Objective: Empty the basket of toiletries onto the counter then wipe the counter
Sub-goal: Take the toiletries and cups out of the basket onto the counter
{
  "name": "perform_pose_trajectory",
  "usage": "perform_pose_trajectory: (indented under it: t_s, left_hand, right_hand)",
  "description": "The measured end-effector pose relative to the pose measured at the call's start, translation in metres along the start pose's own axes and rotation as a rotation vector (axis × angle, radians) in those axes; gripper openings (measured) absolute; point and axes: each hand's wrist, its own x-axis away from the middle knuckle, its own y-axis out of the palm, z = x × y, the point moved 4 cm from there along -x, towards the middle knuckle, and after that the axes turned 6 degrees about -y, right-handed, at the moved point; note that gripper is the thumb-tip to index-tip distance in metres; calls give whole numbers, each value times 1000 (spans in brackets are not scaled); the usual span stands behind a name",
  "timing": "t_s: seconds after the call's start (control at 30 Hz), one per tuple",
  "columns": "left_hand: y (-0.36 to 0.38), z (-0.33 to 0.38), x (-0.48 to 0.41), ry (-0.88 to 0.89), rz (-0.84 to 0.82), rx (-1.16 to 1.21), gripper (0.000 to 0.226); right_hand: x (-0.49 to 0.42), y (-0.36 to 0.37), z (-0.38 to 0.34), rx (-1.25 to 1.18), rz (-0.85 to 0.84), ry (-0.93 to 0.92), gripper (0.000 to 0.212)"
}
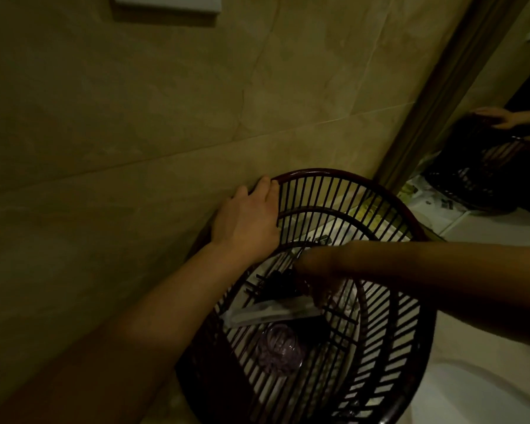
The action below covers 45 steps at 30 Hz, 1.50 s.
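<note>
A dark slatted basket (389, 341) stands tilted on the white counter (484, 231), close against the tiled wall. My left hand (248, 221) grips its far rim, fingers curled over the top edge. My right hand (317, 272) reaches down inside the basket, dark and blurred. Its fingertips meet the right end of a clear plastic packet (270, 313), and the grip is unclear. Below the packet lies a purple coil of hair ties (279, 350). Some dark small items (276, 283) lie above it.
A mirror with a brown frame (426, 123) runs up the right side and reflects the basket and a hand. The rim of a white sink basin (484, 390) curves at the lower right. A white box (169, 3) hangs on the wall above.
</note>
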Motion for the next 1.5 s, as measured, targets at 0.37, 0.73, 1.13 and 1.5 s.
perform_pose_trajectory:
  t_s: [0.37,0.73,1.13,1.5]
  left_hand:
    - [3,-2,-1,-5,-31,-16,81]
    - [7,-5,1,-10,-29,-53,78]
    - [10,-6,2,8,11,-97,80]
    - [8,-3,2,25,21,-112,82]
  right_hand:
    - [149,-53,31,-509,733,-225,8]
    - [165,5,155,-1171,1428,101,7]
    - [22,109,227,-1061,934,511,10]
    - [17,114,232,-880,840,592,22]
